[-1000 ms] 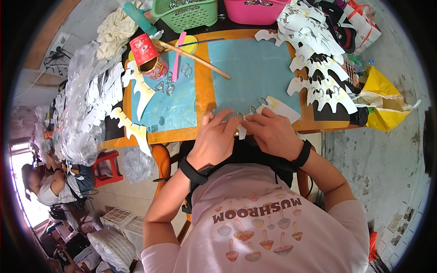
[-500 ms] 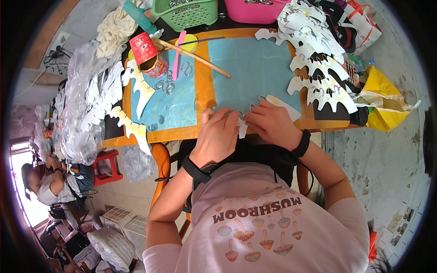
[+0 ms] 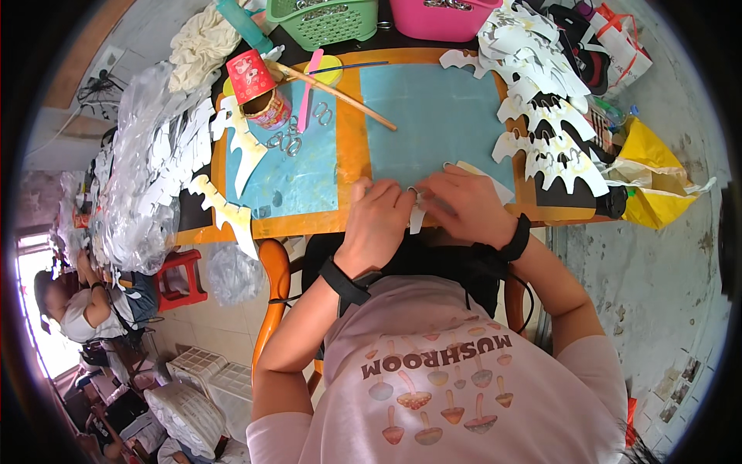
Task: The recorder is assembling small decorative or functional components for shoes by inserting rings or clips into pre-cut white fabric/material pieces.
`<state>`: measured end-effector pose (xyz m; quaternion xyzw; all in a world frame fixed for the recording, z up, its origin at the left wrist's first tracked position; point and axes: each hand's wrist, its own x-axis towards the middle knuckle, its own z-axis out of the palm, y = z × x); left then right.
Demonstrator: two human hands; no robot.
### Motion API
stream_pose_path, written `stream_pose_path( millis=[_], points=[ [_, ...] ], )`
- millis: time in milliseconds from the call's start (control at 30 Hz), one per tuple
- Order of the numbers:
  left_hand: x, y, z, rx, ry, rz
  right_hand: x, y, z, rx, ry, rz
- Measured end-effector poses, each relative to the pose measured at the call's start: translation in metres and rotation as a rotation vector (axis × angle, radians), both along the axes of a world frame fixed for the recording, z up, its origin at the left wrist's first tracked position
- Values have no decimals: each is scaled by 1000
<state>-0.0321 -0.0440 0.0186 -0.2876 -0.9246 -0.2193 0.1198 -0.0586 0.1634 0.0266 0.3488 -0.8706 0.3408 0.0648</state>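
Note:
My left hand [image 3: 377, 220] is at the table's near edge, fingers bent and closed on a white cut-out piece [image 3: 416, 221]. Only a strip of that piece shows between my hands, and a metal ring [image 3: 412, 190] stands at its top. From the other side my right hand [image 3: 473, 205] pinches at the same piece; its fingertips are slightly blurred. Part of the piece sticks out past the right hand as a pale flap [image 3: 498, 188]. Most of it is hidden under my fingers.
White scalloped pieces with rings [image 3: 560, 155] pile up at the right. Yellow-smeared pieces [image 3: 247, 151] lie at the left, near loose metal rings [image 3: 291, 145], a red paper cup [image 3: 251, 77], a pink stick [image 3: 308, 93] and a wooden stick [image 3: 348, 100]. Green [image 3: 325, 29] and pink [image 3: 440, 22] baskets stand behind.
The view has shifted slightly. My right hand has turned a little over the piece, its fingers shifting near the ring; my left hand keeps its hold.

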Motion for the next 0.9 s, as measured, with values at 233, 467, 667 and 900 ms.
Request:
stream_pose_path(
  millis=[233, 467, 667, 900],
  points=[
    [-2, 2, 15, 142, -88, -15, -3, 1, -9, 55, 41, 7],
    [-1, -6, 2, 25, -39, -61, -1, 1, -5, 0, 27, 24],
    [4, -12, 1, -156, 81, -173, -1, 12, -12, 172, 186, 107],
    [16, -13, 10, -395, 133, -197, -3, 15, -4, 206, 212, 204]
  ],
)
